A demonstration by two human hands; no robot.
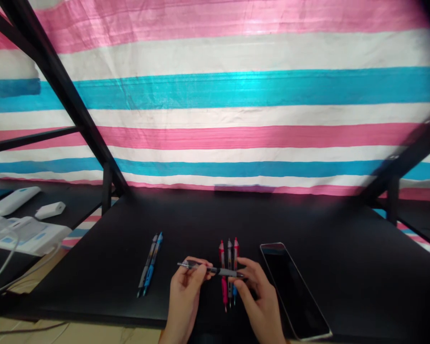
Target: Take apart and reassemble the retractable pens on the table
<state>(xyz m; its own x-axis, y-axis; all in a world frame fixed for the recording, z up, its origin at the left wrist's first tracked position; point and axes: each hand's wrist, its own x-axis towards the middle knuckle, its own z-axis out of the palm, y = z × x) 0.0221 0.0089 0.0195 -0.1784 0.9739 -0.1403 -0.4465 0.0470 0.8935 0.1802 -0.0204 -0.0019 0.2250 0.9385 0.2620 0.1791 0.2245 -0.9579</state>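
Observation:
A grey-and-black pen point(218, 271) is held level in the air, lying crosswise between my hands. My left hand point(184, 294) pinches its clear barrel end between thumb and fingers. At the dark tip end, my right hand point(260, 294) closes its thumb and fingers on the pen. Under it on the table, three pens lie side by side: a red-and-pink pen point(224, 284), a grey pen point(230, 258) and a pen with a red top and blue lower end point(236, 251). My right fingers partly cover the last one.
Left of my hands, a black pen point(147, 265) and a blue pen point(153, 267) lie together on the black table point(103, 272). A smartphone point(295, 291) lies at right. Black frame bars point(68, 95) and a striped sheet point(236, 91) stand behind. White chargers and cables point(50, 210) sit far left.

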